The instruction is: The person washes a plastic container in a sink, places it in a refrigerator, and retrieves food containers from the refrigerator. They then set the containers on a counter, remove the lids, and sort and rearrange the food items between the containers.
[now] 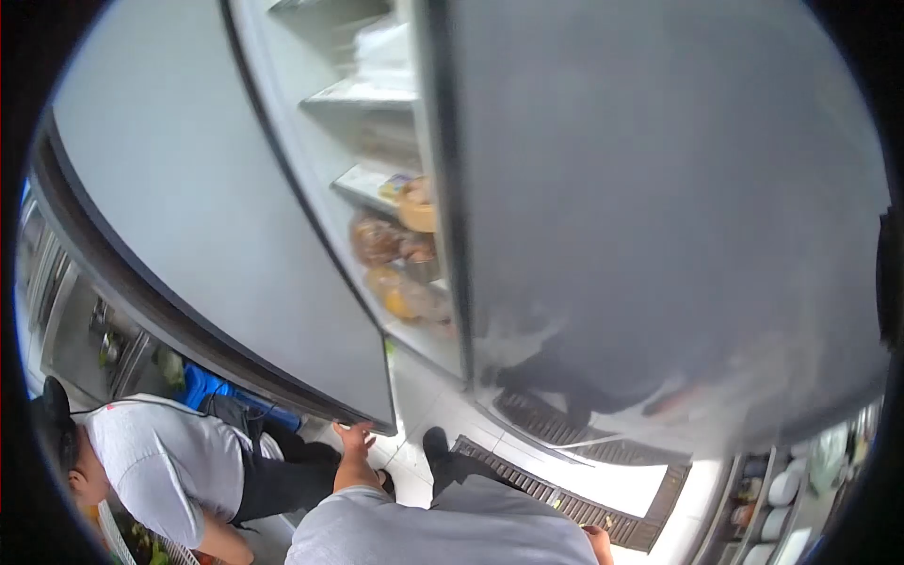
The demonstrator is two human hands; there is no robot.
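your left hand (354,441), fingers loosely spread, meets a stiff, probably heavy door (235,217) — best held by its edge (389,381) — your right hand's (598,540) grip unclear.

Pale floor tiles (410,461) are running beneath a tall grey fridge (650,207), a dark slotted drain grate (527,480) is lying beside it, and light is gleaming on the tiles.

Fridge door (226,207) ajar, shelves (363,92) stocked.
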